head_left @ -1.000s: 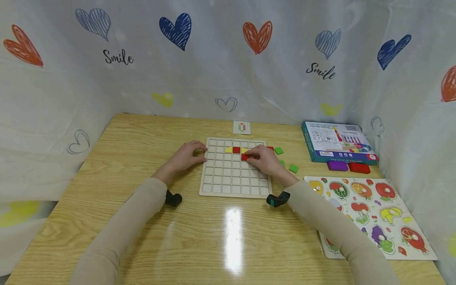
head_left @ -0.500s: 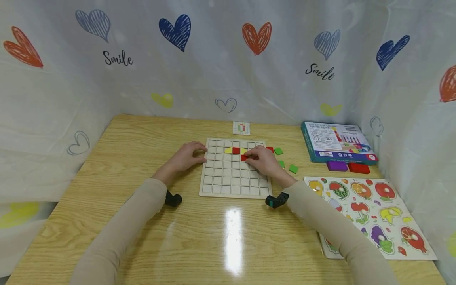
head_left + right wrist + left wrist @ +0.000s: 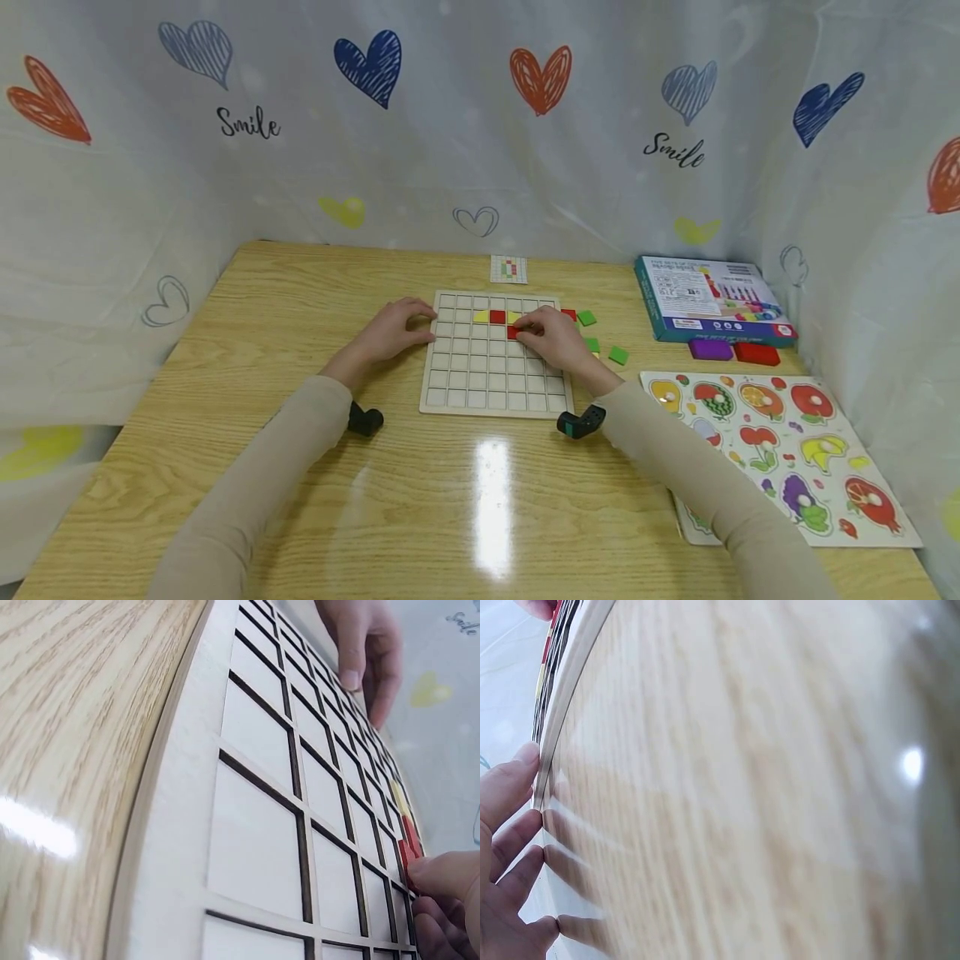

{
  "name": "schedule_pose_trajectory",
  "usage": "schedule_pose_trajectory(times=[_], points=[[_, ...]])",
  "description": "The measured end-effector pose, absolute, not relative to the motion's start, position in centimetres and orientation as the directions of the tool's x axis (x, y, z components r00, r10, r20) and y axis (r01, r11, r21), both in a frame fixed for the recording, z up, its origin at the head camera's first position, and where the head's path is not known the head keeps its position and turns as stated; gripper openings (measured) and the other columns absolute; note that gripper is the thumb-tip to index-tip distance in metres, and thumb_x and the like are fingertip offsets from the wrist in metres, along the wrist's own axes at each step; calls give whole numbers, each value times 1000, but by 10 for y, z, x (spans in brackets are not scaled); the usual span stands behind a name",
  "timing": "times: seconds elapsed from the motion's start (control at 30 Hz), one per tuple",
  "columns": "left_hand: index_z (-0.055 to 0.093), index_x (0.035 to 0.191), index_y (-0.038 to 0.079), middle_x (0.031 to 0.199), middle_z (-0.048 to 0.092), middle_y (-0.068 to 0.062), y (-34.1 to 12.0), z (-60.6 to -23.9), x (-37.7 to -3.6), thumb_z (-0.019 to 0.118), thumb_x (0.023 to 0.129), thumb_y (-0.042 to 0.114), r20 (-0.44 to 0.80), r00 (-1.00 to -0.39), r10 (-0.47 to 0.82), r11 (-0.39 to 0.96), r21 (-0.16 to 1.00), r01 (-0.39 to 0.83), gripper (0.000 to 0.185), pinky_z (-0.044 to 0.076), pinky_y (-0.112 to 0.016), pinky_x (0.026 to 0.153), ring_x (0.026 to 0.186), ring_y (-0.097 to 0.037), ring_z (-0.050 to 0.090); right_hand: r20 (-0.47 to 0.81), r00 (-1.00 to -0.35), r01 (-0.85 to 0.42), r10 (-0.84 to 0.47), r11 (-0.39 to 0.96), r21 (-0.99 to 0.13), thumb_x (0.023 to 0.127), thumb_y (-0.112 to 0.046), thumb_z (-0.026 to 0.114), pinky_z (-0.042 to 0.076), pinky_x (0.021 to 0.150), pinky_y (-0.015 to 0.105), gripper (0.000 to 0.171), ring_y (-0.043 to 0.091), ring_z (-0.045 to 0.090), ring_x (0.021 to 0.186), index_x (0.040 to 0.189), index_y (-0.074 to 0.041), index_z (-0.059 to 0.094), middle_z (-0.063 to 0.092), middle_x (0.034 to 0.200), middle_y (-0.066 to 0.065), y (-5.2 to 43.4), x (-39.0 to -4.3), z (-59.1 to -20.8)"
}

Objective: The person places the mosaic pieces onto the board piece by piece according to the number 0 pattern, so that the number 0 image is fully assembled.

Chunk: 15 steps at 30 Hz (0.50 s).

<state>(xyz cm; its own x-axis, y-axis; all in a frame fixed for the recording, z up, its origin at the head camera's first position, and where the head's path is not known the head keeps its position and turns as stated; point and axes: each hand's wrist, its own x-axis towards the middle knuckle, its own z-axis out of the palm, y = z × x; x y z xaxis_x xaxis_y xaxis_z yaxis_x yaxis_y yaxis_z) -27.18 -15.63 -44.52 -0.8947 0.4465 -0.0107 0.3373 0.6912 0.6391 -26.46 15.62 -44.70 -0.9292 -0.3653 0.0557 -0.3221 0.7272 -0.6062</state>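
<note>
A pale wooden grid board (image 3: 480,367) lies on the table between the two hands. At its left edge rests my left hand (image 3: 392,327), thumb and fingertips touching the rim with the fingers loosely spread. My right hand (image 3: 557,337) reaches over the upper right of the grid and holds a small red square tile (image 3: 513,332) at a cell; the thumb is on that tile in the right wrist view. One row above sit a yellow tile (image 3: 482,317) with a slanted side, another red tile (image 3: 497,317), and a yellow piece partly hidden by the right fingers.
Several green tiles (image 3: 618,356) and a red one (image 3: 569,314) lie right of the board, partly behind the hand. A pattern card (image 3: 508,268) is behind it. Farther right are a box (image 3: 712,292), purple (image 3: 710,350) and red blocks (image 3: 757,354), and a fruit puzzle (image 3: 783,458).
Hardly anything differs: the right wrist has shifted very slightly to the left while its fingers stay at the red tile. My left hand keeps its place on the board's edge.
</note>
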Motion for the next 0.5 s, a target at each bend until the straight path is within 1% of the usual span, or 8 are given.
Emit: schedule_pose_trajectory(times=[0.23,0.37,0.5], points=[[59,131,3,143,47,-18,-157,-447,-273,68,94,24,-13,-893,450,693,635,340,43,6,-55,118,138,-36,34,54,-935,-306,-350,722,-621,94,-19,68,50,82,36,22,20,59,94,112,-10,74,65,107,7,156,-264,-446],[59,131,3,143,46,-18,-156,-447,-273,68,94,23,-15,-894,449,694,635,338,43,6,-54,118,138,-36,34,31,-950,-243,-311,671,-700,96,-20,65,50,82,37,24,22,60,97,116,-10,72,63,113,8,161,-260,-443],[59,131,3,144,46,-18,-156,-445,-272,68,94,23,-21,-895,446,695,638,332,43,6,-54,119,139,-36,34,-15,-969,-144,-245,614,-776,99,-24,61,51,81,38,29,23,60,101,123,-10,67,61,120,8,176,-254,-437]])
